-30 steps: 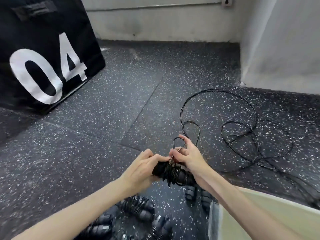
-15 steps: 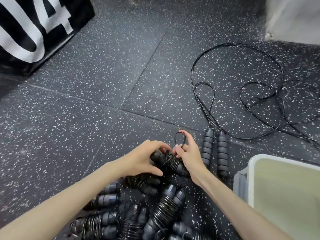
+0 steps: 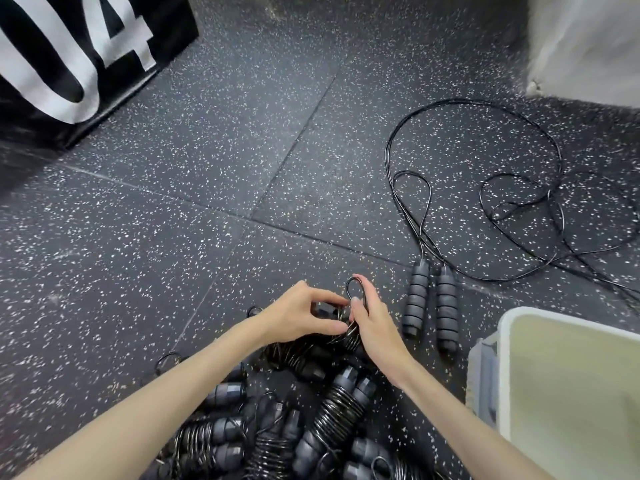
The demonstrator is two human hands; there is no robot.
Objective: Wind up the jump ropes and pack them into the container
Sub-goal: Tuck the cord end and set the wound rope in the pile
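my left hand (image 3: 298, 315) curls round one end of a black jump rope bundle (image 3: 341, 329), its thin cord wound tight about the paired handles, thumb underneath and fingers over the top. my right hand (image 3: 372, 320) grips the other end of the same bundle and pinches a small black cord loop (image 3: 355, 287) that stands up above my fingertips. the bundle sits low, just above a heap of already wound black jump ropes (image 3: 325, 417) lying on the dark speckled rubber floor (image 3: 173, 237) between my forearms.

just to the right of my right hand, an unwound black jump rope lies with its two ribbed foam handles (image 3: 429, 306) side by side, and its long loose cord (image 3: 485, 188) sprawls in loops across the floor beyond them. the pale, white-rimmed plastic container (image 3: 568, 393) sits at the lower right, near those handles. a black padded box printed with a white "04" (image 3: 69, 60) stands at the upper left, and a white wall corner (image 3: 588, 46) shows at the upper right.
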